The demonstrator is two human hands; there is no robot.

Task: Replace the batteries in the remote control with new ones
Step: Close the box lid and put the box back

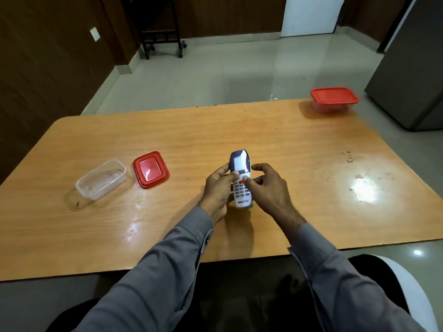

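Note:
A white remote control (pixel 241 164) with a dark-framed screen and grey buttons stands tilted, face up, over the middle of the wooden table (pixel 263 130). My left hand (pixel 217 190) grips it from the left side and underneath, thumb across its face. My right hand (pixel 268 188) is at its right side, with the thumb pressing on the orange button. The remote's back is hidden. No batteries are visible.
An open clear plastic container (pixel 102 179) sits at the left, its red lid (pixel 151 169) lying beside it. A closed container with a red lid (pixel 334 99) stands at the far right corner. A grey cabinet (pixel 412 68) stands beyond the table's right edge.

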